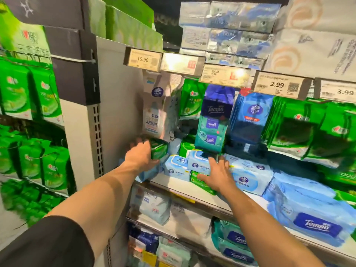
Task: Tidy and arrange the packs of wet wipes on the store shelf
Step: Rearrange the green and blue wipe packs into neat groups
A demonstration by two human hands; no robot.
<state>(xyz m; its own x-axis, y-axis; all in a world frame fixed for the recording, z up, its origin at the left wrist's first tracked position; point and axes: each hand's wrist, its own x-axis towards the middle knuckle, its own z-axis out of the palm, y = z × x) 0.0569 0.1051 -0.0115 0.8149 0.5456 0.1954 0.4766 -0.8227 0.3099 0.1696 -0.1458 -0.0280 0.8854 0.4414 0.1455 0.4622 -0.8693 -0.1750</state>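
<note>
Soft plastic packs, squishy and light, a bit slippery. Near: right hand (216, 175) flat on a green pack (202, 183) at the shelf (192, 191) front, fingers spread wide, holding nothing. Further back: left hand (141, 154) wrapped round a small green pack (159, 150), held up at the left wall. Best grabbed across the short sides, not by the loose ends.

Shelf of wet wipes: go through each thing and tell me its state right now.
left hand: gripping small green pack, held off the shelf
right hand: open, fingers spread on light blue pack
flat green pack: lying under the right hand
Tempo packs: hanging upright
</note>
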